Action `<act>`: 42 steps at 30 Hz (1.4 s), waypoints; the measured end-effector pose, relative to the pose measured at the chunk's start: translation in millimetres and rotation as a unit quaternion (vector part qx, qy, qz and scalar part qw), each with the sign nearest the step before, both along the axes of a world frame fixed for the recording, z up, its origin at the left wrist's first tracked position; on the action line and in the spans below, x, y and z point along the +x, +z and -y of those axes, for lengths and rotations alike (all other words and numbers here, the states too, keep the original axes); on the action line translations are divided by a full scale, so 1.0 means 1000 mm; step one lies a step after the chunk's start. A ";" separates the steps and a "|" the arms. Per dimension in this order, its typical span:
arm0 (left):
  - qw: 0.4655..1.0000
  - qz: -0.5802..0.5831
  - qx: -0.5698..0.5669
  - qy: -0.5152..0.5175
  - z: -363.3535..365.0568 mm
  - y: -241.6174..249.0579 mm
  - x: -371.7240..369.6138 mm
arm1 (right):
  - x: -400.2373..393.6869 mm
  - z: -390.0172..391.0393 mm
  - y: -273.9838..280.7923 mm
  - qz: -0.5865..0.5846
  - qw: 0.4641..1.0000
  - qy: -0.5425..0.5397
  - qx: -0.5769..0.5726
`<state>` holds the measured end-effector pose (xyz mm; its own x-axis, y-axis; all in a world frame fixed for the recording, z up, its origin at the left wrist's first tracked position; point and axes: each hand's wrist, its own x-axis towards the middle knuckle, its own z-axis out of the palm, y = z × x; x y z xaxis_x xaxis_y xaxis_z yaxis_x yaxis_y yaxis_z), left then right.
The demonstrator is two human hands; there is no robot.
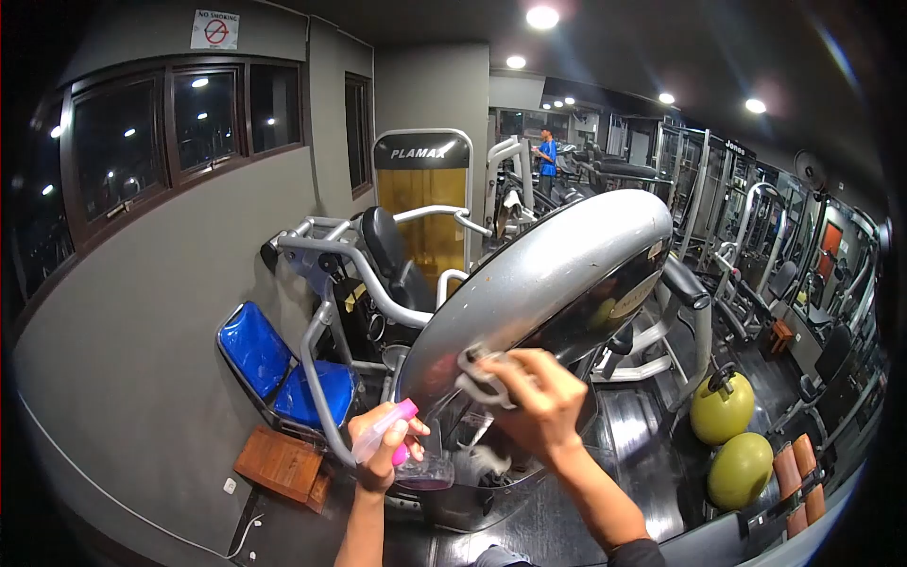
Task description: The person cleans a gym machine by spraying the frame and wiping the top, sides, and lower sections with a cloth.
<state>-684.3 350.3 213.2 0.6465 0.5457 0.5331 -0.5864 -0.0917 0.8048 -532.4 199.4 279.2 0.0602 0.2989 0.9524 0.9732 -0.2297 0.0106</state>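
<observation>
My left hand (376,458) is closed around a spray bottle (433,472) with a clear body, a pink nozzle and some liquid low inside. The bottle is tilted in front of the gym machine's lower end. My right hand (543,402) is closed on a crumpled grey-white cloth (491,389), by the lower part of the machine's large curved silver cover (557,260). Blur hides whether the cloth is pressed flat on the surface. Scuffs and small marks show on the silver cover, and its side panel is glossy black.
Left of the machine stand a blue chair (253,352) and a wooden box (280,465). A Plamax machine (421,156) is behind. Two yellow-green balls (740,471) lie to the right. Far back, a person in blue (547,156) stands among equipment. A white cable (123,520) trails at left.
</observation>
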 end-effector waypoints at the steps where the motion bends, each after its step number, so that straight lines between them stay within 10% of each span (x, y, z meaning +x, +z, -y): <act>1: 1.000 -0.002 -0.001 0.001 -0.001 -0.003 -0.001 | 0.004 0.001 0.001 -0.021 0.997 -0.009 0.067; 7: 1.000 -0.024 0.006 0.010 -0.003 -0.007 0.000 | -0.011 -0.010 -0.047 -0.047 0.993 0.030 -0.101; 13: 1.000 -0.022 0.002 0.016 -0.007 -0.007 -0.007 | 0.002 -0.007 -0.058 -0.077 0.994 0.036 0.067; 19: 0.999 -0.043 0.017 0.014 -0.010 -0.010 -0.008 | 0.004 -0.011 -0.085 -0.043 0.994 0.033 -0.091; 25: 0.998 -0.038 -0.022 0.039 -0.007 -0.008 -0.004 | 0.010 0.008 -0.064 -0.031 0.984 0.090 0.149; 34: 0.997 -0.043 -0.006 0.056 -0.011 -0.009 0.002 | -0.011 -0.014 -0.056 -0.037 0.994 0.071 -0.073; 42: 0.998 -0.044 0.008 0.040 -0.021 -0.016 -0.003 | -0.010 -0.012 -0.017 -0.066 0.994 0.068 0.045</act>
